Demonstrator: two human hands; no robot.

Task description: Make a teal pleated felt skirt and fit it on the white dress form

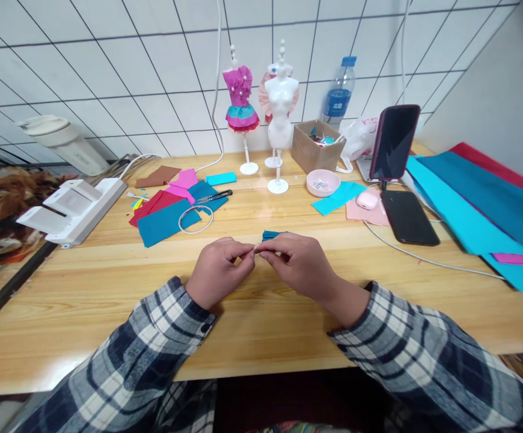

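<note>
Above the middle of the table, my left hand [220, 264] and my right hand [300, 264] meet at the fingertips, both closed in a pinch. Something small and pale seems to be between them, too tiny to make out. Just behind my right hand lies a pleated piece of teal fabric [271, 234], partly hidden by the fingers. Farther left are a teal fabric square [162, 225], a ring of white elastic or wire [180, 224] and black-handled thread snips [216, 196]. A bare white mini dress form [282, 105] stands straight ahead.
Another dress form wears a magenta and turquoise dress [238, 99]. To the right are a cardboard box [313, 150], a pink bowl of beads [322, 182], a phone lying flat [409, 218] with a cable, and large fabric sheets [482, 204]. A white power strip [94, 210] sits left.
</note>
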